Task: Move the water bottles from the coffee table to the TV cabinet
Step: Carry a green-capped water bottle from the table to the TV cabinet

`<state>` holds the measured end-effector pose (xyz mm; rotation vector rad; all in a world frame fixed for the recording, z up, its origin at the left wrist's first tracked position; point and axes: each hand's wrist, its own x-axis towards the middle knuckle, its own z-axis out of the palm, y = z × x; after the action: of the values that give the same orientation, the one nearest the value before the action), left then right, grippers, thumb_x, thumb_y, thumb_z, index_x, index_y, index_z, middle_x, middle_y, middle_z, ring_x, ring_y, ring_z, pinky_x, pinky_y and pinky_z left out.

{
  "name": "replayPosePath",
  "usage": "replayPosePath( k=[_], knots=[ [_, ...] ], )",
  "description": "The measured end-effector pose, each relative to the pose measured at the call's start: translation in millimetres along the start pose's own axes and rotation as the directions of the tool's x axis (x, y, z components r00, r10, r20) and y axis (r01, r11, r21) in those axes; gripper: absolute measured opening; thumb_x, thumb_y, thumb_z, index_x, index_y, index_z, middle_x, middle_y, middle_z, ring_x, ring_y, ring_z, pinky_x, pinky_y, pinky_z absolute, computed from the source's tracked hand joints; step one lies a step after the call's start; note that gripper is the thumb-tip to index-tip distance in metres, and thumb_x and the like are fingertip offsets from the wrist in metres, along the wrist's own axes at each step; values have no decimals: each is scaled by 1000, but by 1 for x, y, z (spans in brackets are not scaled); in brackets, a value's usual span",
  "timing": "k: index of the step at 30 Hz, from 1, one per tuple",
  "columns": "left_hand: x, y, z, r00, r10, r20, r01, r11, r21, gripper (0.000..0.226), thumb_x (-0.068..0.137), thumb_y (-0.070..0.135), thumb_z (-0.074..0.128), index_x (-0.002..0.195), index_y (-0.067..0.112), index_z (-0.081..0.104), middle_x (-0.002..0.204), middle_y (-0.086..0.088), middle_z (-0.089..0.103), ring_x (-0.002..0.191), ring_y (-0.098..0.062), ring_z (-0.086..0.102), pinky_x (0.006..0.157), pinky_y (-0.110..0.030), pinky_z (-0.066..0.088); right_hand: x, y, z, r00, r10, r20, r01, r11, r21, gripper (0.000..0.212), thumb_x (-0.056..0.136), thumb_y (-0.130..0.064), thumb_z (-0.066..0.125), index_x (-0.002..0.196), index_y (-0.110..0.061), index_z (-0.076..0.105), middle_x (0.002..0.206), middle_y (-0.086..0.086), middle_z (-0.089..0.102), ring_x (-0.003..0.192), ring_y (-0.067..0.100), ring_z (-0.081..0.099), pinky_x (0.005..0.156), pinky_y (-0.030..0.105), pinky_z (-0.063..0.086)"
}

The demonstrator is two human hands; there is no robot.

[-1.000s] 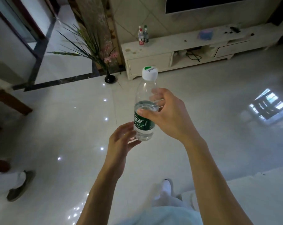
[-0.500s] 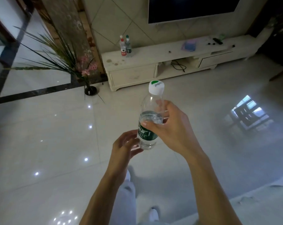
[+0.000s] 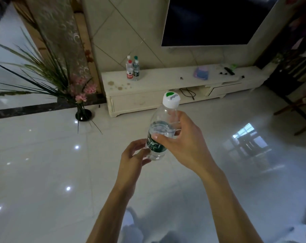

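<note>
A clear water bottle (image 3: 162, 123) with a white cap and a dark green label is held upright in mid-air over the floor. My right hand (image 3: 185, 142) grips it around the middle. My left hand (image 3: 133, 160) touches its base with curled fingers from the left. The white TV cabinet (image 3: 166, 85) runs along the wall ahead. Several bottles (image 3: 132, 70) with red, white and green caps stand together on its left part.
A dark TV screen (image 3: 215, 20) hangs above the cabinet. A black vase with grass and pink flowers (image 3: 83, 114) stands on the floor left of the cabinet. A purple item (image 3: 201, 73) and small dark objects (image 3: 228, 71) lie on the cabinet's right part. Glossy tiled floor lies between.
The cabinet and TV have grown larger and closer in view as I walk forward. Both hands keep the same hold on the bottle.
</note>
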<state>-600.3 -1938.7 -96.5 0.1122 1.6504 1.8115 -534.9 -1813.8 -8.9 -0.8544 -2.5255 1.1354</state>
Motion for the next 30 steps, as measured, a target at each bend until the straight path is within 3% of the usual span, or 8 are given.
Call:
replayPosePath(
  k=[7, 14, 21, 27, 30],
  knots=[
    [77, 33, -31, 991, 9, -136, -4, 999, 38, 33, 81, 23, 58, 113, 22, 63, 117, 1, 68, 103, -21, 68, 93, -50, 55, 88, -34, 41, 997, -35, 72, 36, 999, -13, 77, 71, -48, 79, 136, -29, 41, 126, -10, 56, 109, 9, 58, 88, 25, 50],
    [154, 62, -40, 984, -4, -177, 16, 997, 71, 45, 72, 32, 58, 116, 23, 63, 119, 1, 67, 106, -22, 67, 93, -46, 55, 181, -41, 57, 987, -85, 136, 88, 996, -14, 79, 73, -49, 77, 139, -28, 39, 131, -11, 54, 109, 6, 55, 80, 15, 41],
    [266, 109, -22, 980, 5, -201, 9, 997, 72, 48, 72, 29, 58, 118, 20, 59, 121, -7, 66, 105, -26, 67, 91, -48, 56, 309, -54, 57, 962, -186, 200, 201, 978, -57, 76, 75, -50, 76, 137, -25, 40, 130, -8, 51, 109, 9, 54, 82, 21, 44],
    [366, 164, 2, 973, 84, -213, -73, 995, 61, 40, 79, 23, 59, 119, 19, 60, 118, -5, 65, 105, -24, 65, 90, -43, 57, 420, -52, 36, 968, -210, 135, 210, 978, 13, 76, 75, -50, 76, 137, -29, 39, 131, -10, 53, 102, 2, 49, 76, 13, 38],
    [403, 169, 17, 981, 28, -193, -17, 998, 56, 44, 73, 28, 58, 117, 21, 60, 118, -5, 65, 105, -23, 65, 90, -45, 57, 455, -39, 35, 974, -185, 133, 185, 983, 6, 75, 74, -49, 76, 136, -28, 39, 129, -9, 53, 101, 2, 49, 70, 8, 34]
  ],
)
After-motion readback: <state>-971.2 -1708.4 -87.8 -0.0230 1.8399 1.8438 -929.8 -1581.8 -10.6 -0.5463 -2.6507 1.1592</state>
